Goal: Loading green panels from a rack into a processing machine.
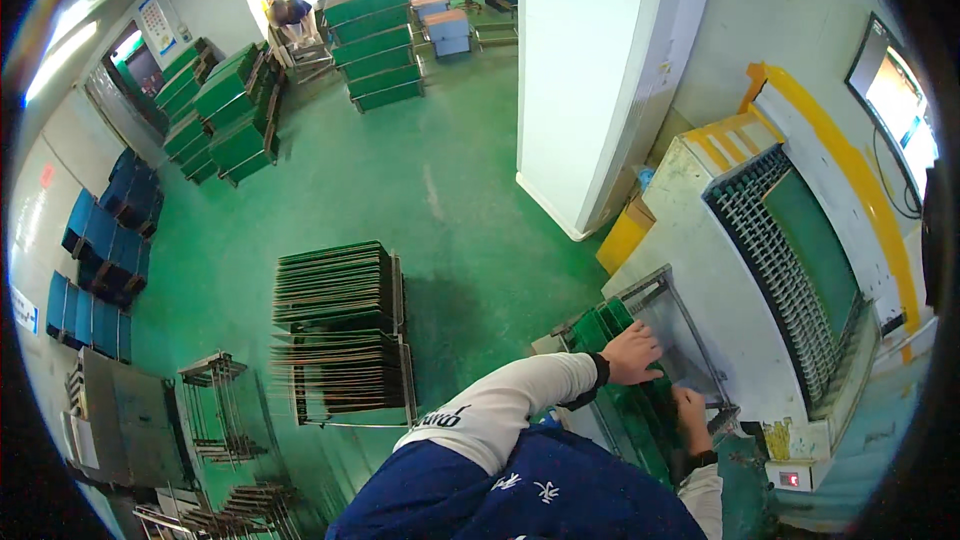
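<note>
Green flat panels (632, 440) stand on edge in a metal rack (672, 292) close in front of my body. Over their upper edges lies my left hand (633, 352), palm down, its fingers stretched out and slightly apart. Nearer to me and further right, my right hand (692, 418) has its fingers bent at the edge of a green panel. Its fingertips are partly hidden against the panel, and the lower parts of the panels are behind my arm and body.
A machine with a roller conveyor (790, 270) stands right of the rack, with a green panel (815, 235) on it. A cart (408, 380) of upright panels is at left. A white pillar (575, 70) rises ahead. Empty racks (215, 410) stand further left; people work far away.
</note>
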Demonstrator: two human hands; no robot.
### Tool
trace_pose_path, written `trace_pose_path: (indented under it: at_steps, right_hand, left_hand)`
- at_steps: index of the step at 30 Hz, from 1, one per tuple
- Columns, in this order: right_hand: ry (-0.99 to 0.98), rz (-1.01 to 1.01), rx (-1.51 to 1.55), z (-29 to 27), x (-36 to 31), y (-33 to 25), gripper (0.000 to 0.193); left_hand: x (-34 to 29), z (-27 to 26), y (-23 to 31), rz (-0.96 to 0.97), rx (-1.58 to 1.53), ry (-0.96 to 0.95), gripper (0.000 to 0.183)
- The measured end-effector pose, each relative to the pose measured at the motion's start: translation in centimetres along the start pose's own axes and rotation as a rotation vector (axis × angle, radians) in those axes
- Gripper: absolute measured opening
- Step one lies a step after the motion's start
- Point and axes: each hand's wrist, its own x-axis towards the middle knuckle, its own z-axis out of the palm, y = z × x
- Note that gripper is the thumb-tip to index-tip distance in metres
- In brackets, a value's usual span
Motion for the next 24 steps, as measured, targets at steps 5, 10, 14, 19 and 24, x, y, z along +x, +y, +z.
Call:
trace_pose_path:
  at_steps: [5,10,14,19,24]
  right_hand:
    - [0.069,0.035,-0.110,-1.1,0.0,-4.4,0.056]
    - [0.076,0.005,-0.231,-1.3,-0.2,-5.4,0.050]
    - [0.040,0.021,-0.347,-1.3,0.2,-4.9,0.043]
    - [0.068,0.024,-0.424,-1.3,0.8,-3.9,0.039]
    - [0.043,0.082,-0.424,-1.2,0.4,-4.7,0.038]
  left_hand:
    - [-0.4,0.1,-0.4,0.017,-0.002,0.093,0.052]
    - [-0.5,-0.5,-0.1,0.014,-0.026,0.063,0.058]
    - [-0.8,-1.0,0.1,0.007,-0.077,0.118,0.055]
    - [-0.9,-1.5,0.3,-0.005,-0.085,0.088,0.056]
    - [-1.0,-2.0,0.5,-0.029,-0.051,0.013,0.053]
